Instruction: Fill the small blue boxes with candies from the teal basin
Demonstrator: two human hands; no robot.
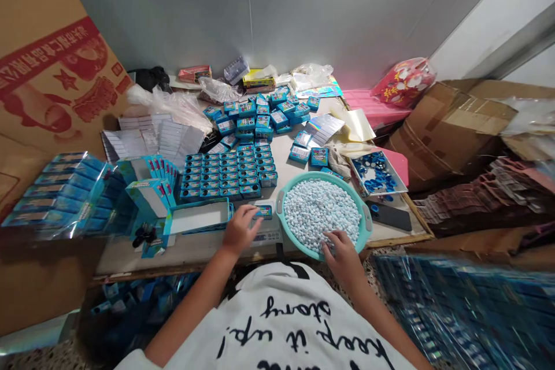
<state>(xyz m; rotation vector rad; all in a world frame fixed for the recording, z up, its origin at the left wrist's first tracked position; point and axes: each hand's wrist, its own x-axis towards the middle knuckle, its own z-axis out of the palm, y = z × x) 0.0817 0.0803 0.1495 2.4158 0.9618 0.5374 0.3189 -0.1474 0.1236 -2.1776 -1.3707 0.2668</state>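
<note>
My left hand [240, 228] has its thumb and fingers around the left end of a small blue box [265, 212]. That box lies on a white scale [267, 236] with buttons at its front. My right hand [342, 250] reaches over the near rim of a turquoise basin [281, 221]. Its thumb and fingers are apart, and the fingertips touch the small white and pale blue pellets [321, 208] that fill the basin. Left of the scale is a long open blue carton [199, 217]. Behind it, small blue boxes [228, 170] stand in tight rows.
A loose heap of blue boxes [262, 113] lies farther back. To the right are a white tray [396, 188] of blue round parts and a dark phone [390, 217]. Wrapped blue packs [56, 191] stand at left, beside a big cardboard box [43, 69].
</note>
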